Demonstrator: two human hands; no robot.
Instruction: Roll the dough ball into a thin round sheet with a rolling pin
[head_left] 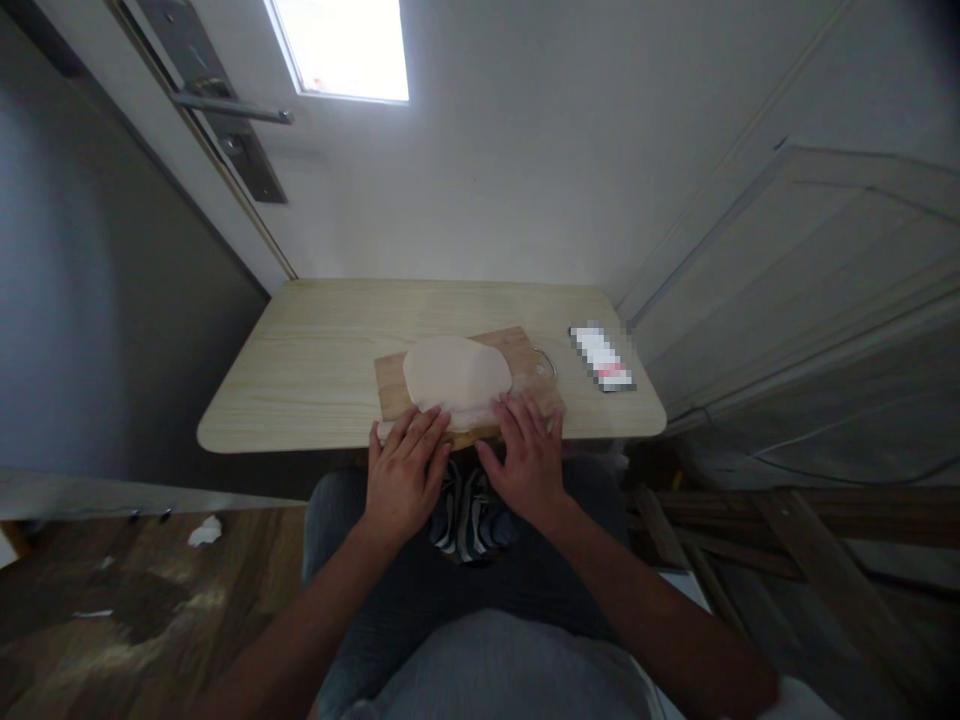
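A flat sheet of pale dough [457, 370] lies on a wooden cutting board [391, 382] near the front edge of the table. Along the dough's near edge runs a pale rolling pin [471, 418], largely covered by my fingers. My left hand [405, 465] rests on its left part with fingers stretched out and lying flat. On the right part, my right hand [527, 455] lies flat too, fingers extended and the thumb apart. Neither hand is wrapped round the pin. The board's right side has a metal ring handle [546, 362].
A phone [602, 358] lies on the right of the light wooden table [322, 330]. Behind the table stands a white door with a lever handle [232, 107]. Wooden slats [810, 560] are low on the right. A crumpled white scrap [205, 531] is on the floor.
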